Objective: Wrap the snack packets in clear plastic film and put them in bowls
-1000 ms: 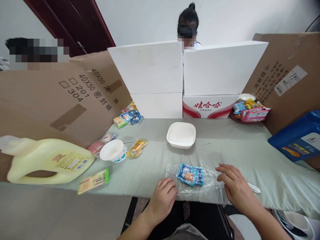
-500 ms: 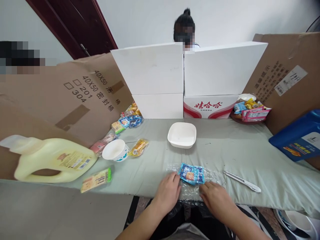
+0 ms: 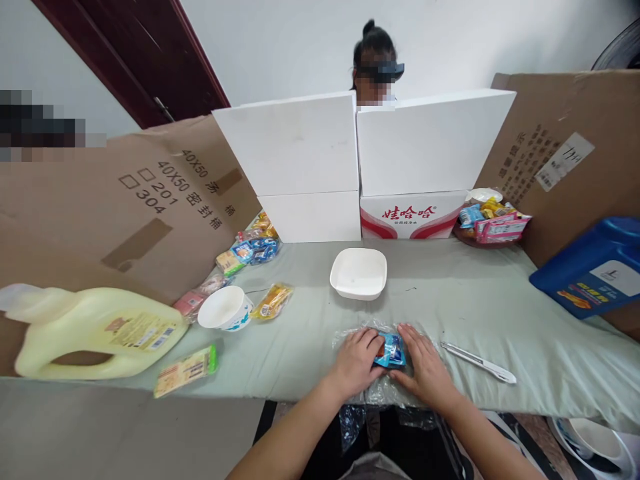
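The worktop [image 3: 490, 307], under a pale green cloth, is walled at its far edge by white foam boards [image 3: 300, 143] and at both side edges by cardboard sheets [image 3: 125, 200]. A yellow jug [image 3: 95, 330] lies on its side at the left edge; a white square bowl [image 3: 359, 272] sits mid-worktop, a paper cup [image 3: 223, 308] to its left. Near the front edge lies a clear plastic bag [image 3: 387, 390] holding a small blue snack packet [image 3: 391, 351]. The left hand [image 3: 356, 362] and right hand [image 3: 425, 367] lie flat on the bag, fingers loosely spread, pressing against the packet from either side, gripping nothing firmly. A white knife [image 3: 477, 362] lies just right of the right hand. Half a second earlier both hands sat nearer the front edge, below the packet; they have since slid forward to flank it, half covering it.
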A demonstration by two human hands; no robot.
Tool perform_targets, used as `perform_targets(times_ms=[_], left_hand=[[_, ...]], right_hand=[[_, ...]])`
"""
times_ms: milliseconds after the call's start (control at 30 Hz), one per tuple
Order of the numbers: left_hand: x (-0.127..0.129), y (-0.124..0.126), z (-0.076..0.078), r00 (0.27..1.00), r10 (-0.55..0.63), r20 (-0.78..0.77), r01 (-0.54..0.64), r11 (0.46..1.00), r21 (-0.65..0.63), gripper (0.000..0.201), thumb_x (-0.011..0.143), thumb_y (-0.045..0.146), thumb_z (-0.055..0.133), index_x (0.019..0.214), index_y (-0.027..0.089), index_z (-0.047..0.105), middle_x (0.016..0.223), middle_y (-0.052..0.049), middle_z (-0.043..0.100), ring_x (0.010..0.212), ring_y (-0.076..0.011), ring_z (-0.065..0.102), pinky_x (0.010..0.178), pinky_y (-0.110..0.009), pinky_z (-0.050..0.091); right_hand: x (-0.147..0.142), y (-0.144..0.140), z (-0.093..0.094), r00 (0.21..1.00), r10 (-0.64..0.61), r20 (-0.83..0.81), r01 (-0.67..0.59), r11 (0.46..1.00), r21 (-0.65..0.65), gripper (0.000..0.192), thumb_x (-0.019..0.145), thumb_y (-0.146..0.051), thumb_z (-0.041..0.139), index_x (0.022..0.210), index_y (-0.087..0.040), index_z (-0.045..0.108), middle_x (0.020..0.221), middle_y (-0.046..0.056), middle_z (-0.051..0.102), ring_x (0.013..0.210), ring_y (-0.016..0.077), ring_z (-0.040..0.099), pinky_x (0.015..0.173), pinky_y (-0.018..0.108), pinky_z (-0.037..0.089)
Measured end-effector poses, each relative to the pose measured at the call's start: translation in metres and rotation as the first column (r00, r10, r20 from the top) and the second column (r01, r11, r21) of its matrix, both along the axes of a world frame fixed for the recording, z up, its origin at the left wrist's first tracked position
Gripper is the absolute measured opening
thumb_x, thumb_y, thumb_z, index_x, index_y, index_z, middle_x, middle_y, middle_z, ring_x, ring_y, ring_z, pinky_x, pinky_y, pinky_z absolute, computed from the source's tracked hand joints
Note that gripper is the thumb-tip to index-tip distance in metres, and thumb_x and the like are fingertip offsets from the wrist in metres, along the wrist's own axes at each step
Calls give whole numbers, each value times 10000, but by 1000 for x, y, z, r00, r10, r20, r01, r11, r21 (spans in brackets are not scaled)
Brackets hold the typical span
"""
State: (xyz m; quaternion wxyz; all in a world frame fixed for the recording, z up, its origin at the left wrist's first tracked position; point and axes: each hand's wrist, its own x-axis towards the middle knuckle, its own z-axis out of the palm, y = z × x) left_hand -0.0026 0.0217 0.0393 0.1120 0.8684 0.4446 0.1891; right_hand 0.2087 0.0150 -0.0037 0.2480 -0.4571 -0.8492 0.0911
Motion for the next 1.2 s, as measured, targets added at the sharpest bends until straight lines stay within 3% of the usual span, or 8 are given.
perform_targets(times_ms=[233, 467, 600, 700, 800, 1000, 1100, 1200], left_hand=[[-17, 21, 6, 997, -29, 73, 29, 1000, -4, 474, 813, 115, 497, 1274, 222, 463, 1105, -65, 656, 974, -222, 638, 875, -386, 513], [3, 27, 8, 999, -10, -45, 11, 1000, 8, 339, 764, 108, 611, 1084, 219, 602, 1033, -76, 639, 955, -268, 605, 838, -425, 502], [-8, 41, 19, 994, 2, 111, 10, 994, -110, 275, 802, 154, 623, 1069, 222, 618, 1017, -58, 660, 907, -235, 636, 804, -364, 519], [-31, 72, 41, 934, 231, 271, -187, 966, -179, 346, 806, 203, 640, 1146, 202, 576, 1038, -55, 679, 890, -221, 654, 789, -335, 522], [-49, 114, 61, 808, 529, 260, -507, 848, -152, 410, 833, 237, 626, 1221, 175, 509, 1102, -76, 666, 948, -220, 647, 822, -321, 503], [-44, 176, 72, 740, 657, 144, -646, 754, -120, 410, 752, 252, 721, 1119, 152, 566, 1018, -135, 658, 1012, -302, 611, 849, -387, 463], [-29, 162, 74, 750, 644, 154, -645, 763, -49, 470, 718, 266, 752, 1134, 162, 558, 1165, -151, 585, 1152, -308, 518, 942, -400, 411], [-12, 111, 69, 888, 393, 237, -423, 902, 89, 240, 856, 285, 589, 1070, 177, 581, 1040, -92, 616, 991, -221, 582, 882, -338, 446]], right_hand=[[-1, -3, 1, 998, -39, -40, 40, 999, 20, 894, 824, -409, 609, 1513, -175, 90, 1435, 165, 437, 1346, 294, 381, 1043, 504, 409], [-5, -4, -7, 997, -60, 58, 59, 998, 8, 998, 776, -424, 643, 1519, -154, 33, 1447, 163, 431, 1362, 306, 353, 1050, 504, 392], [-4, -4, -9, 996, -72, 49, 72, 997, -1, 978, 800, -437, 623, 1519, -171, 15, 1450, 161, 428, 1353, 303, 372, 1046, 496, 398], [-2, -3, -10, 997, -76, 29, 76, 997, -8, 943, 816, -461, 607, 1519, -182, 43, 1440, 161, 442, 1342, 306, 389, 1049, 492, 395], [-2, -2, -13, 997, -71, 33, 72, 997, -24, 917, 812, -483, 608, 1515, -183, 100, 1435, 156, 450, 1340, 312, 391, 1057, 494, 385], [-2, -1, -17, 994, -95, 46, 96, 995, -19, 872, 816, -498, 595, 1505, -166, 176, 1412, 153, 479, 1322, 308, 415, 1050, 486, 393], [-3, -2, -16, 995, -93, 39, 93, 996, 3, 863, 826, -485, 591, 1506, -162, 169, 1402, 145, 491, 1316, 300, 421, 1050, 474, 397], [-3, -1, -14, 995, -95, 31, 94, 995, 22, 873, 829, -468, 596, 1510, -171, 138, 1401, 140, 491, 1308, 301, 428, 1037, 483, 407]])
